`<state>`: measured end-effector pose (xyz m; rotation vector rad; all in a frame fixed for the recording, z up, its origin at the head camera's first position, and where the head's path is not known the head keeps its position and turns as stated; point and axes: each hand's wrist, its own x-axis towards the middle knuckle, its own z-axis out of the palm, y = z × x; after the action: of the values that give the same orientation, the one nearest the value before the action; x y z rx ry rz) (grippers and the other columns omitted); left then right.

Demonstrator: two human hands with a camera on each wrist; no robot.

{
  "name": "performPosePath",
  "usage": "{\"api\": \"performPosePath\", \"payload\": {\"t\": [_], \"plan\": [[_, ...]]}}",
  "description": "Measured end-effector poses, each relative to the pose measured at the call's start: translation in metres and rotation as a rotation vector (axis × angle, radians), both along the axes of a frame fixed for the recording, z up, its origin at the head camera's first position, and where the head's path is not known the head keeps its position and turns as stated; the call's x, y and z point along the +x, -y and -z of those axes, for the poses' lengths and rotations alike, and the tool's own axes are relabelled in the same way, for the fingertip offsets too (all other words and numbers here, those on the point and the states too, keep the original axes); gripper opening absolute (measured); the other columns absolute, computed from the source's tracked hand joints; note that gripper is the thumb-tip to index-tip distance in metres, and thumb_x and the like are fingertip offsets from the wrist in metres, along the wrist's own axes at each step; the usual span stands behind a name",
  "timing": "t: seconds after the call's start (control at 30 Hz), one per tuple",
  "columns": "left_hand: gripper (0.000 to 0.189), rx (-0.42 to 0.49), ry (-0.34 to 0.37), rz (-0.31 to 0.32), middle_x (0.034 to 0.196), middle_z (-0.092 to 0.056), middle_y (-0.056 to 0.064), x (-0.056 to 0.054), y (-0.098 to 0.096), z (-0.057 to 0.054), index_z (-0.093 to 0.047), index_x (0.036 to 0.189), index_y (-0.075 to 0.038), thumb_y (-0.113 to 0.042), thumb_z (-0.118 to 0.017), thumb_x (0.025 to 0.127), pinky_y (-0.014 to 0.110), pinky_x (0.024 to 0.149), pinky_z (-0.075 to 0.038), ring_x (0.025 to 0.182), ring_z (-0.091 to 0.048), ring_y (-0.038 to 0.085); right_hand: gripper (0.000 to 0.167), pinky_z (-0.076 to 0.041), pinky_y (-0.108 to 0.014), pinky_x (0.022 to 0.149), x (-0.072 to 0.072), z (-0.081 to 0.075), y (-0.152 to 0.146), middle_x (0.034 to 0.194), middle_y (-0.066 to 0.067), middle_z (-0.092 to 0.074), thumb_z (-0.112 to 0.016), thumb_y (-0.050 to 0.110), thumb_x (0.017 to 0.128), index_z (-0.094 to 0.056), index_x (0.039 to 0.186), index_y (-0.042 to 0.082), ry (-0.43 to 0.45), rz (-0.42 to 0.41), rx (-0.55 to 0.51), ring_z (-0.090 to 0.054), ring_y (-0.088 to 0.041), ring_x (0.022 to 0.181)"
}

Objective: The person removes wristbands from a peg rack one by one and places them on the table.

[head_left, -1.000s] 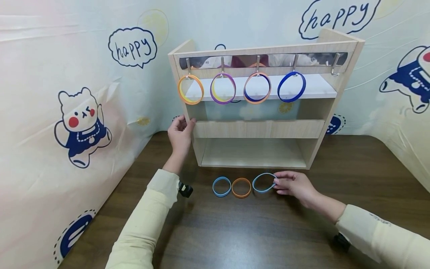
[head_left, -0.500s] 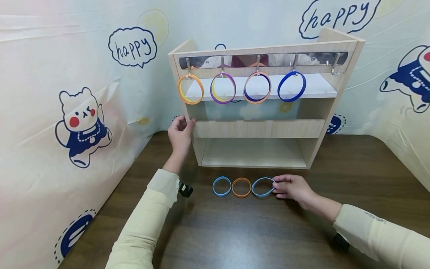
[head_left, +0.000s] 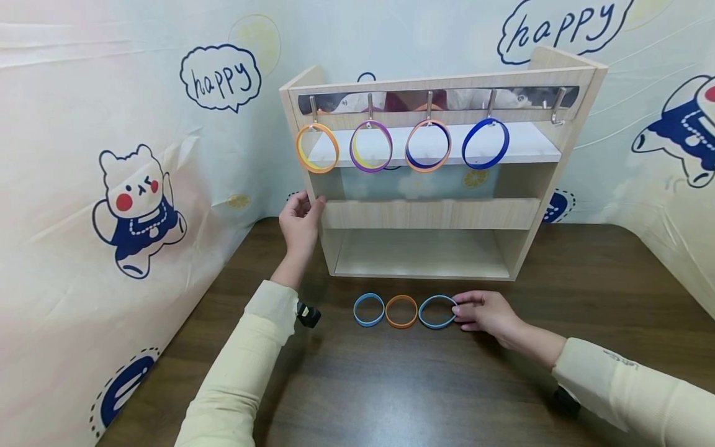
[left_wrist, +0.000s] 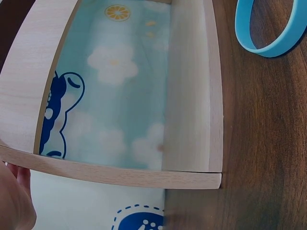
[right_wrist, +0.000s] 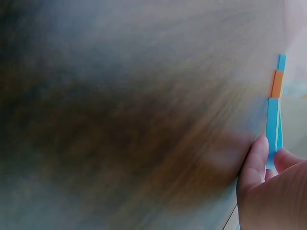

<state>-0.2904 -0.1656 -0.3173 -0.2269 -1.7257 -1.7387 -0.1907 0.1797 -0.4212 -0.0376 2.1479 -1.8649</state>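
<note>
My right hand (head_left: 488,316) pinches the right edge of a light blue silicone wristband (head_left: 437,326) that lies on the brown table. In the right wrist view, thumb and fingers are on either side of this band's end. To its left lie an orange wristband (head_left: 401,326) and another light blue wristband (head_left: 368,325), forming a row. My left hand (head_left: 300,226) grips the left side panel of a small wooden rack (head_left: 430,214), thumb at the front edge and the other fingers partly hidden behind. The left wrist view shows only part of that hand beside the panel.
From the rack's hooks hang an orange-yellow wristband (head_left: 302,162), a purple-yellow one (head_left: 370,170), a peach-and-blue one (head_left: 427,170) and a dark blue one (head_left: 483,166). The rightmost hook (head_left: 557,107) is bare. A printed cloth (head_left: 139,93) backs the table.
My right hand has lowered the light blue wristband slightly toward me and leftward, and it now lies flatter beside the orange one. The left hand and the rack stay put.
</note>
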Motion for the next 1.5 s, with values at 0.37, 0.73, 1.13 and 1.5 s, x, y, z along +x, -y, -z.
{"api": "performPosePath", "payload": {"t": [0.37,0.73,1.13,1.5], "plan": [[0.029,-0.013,0.003,-0.026,0.096,-0.065,0.011,-0.018,0.005,0.016,-0.067,0.109,0.003,-0.017,-0.073,0.087,0.024,0.071,-0.048,0.085,-0.059,0.018,0.036,-0.056,-0.035,0.068,0.002,0.000,0.003,0.096,-0.019,-0.069,-0.067,0.002,0.090,-0.056,0.119,-0.016,-0.025,0.010,0.066,-0.067,-0.021,0.082],[0.031,-0.009,0.001,-0.036,0.095,-0.065,0.010,-0.021,0.006,0.019,-0.068,0.109,0.002,-0.019,-0.074,0.087,0.025,0.071,-0.049,0.084,-0.060,0.019,0.034,-0.056,-0.034,0.067,0.003,0.002,0.003,0.094,-0.018,-0.069,-0.067,0.001,0.090,-0.058,0.117,-0.016,-0.027,0.028,0.079,-0.067,-0.021,0.081],[0.026,-0.007,0.012,-0.014,0.094,-0.066,0.012,0.001,0.000,0.001,-0.066,0.107,0.007,-0.009,-0.070,0.087,0.022,0.070,-0.047,0.082,-0.059,0.016,0.032,-0.056,-0.035,0.067,0.003,0.001,0.002,0.096,-0.019,-0.069,-0.066,0.002,0.091,-0.058,0.117,-0.015,-0.027,0.026,0.094,-0.067,-0.022,0.083],[0.027,-0.015,-0.006,-0.047,0.096,-0.065,0.010,-0.022,0.006,0.019,-0.069,0.107,-0.001,-0.019,-0.073,0.087,0.026,0.071,-0.048,0.084,-0.059,0.019,0.036,-0.056,-0.037,0.069,-0.002,-0.009,-0.003,0.103,-0.020,-0.067,-0.065,0.002,0.091,-0.056,0.121,-0.015,-0.060,0.056,0.068,-0.067,-0.023,0.087]]}}
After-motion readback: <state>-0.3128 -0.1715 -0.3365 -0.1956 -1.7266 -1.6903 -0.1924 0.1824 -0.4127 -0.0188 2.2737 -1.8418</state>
